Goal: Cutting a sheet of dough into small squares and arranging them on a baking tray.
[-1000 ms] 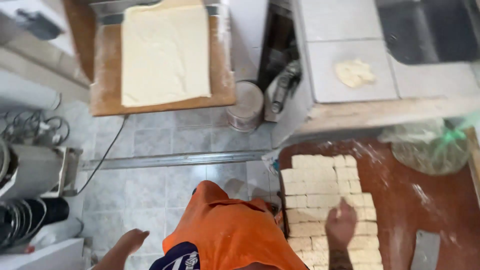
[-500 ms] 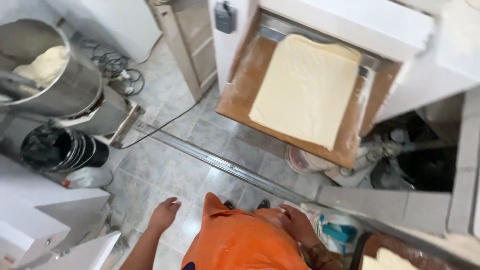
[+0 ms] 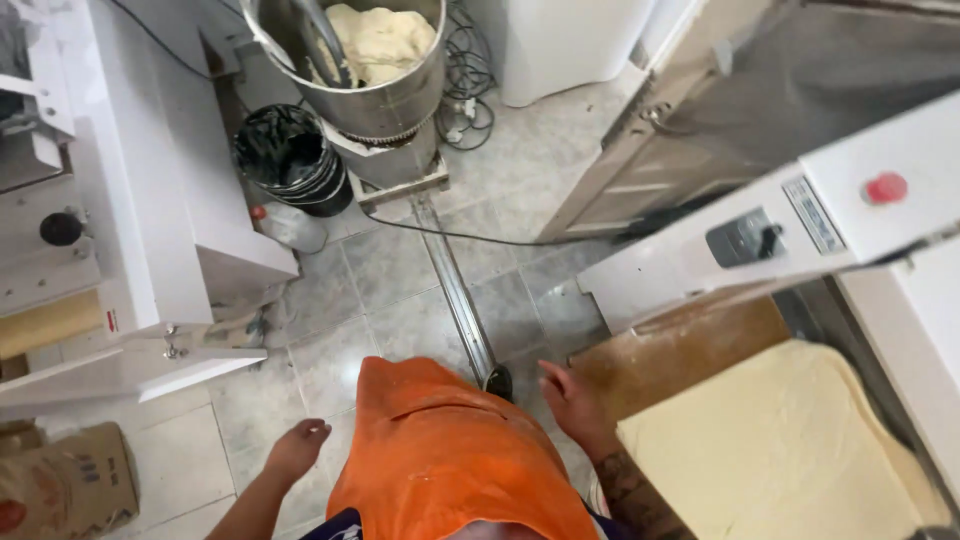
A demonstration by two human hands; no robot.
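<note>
Pale dough sheet (image 3: 790,450) lies flat on the floured board (image 3: 680,345) under the white machine (image 3: 800,225). Right hand (image 3: 570,400), grip open and empty, hangs just beside the board's corner; left hand (image 3: 297,447) likewise holds nothing. A careless brush could crease the sheet. Floor rail (image 3: 455,290), cable and mixer bowl (image 3: 350,60) crowd the footing.

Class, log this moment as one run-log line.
left hand: empty, open | right hand: open, near wooden board | dough sheet: on board
</note>
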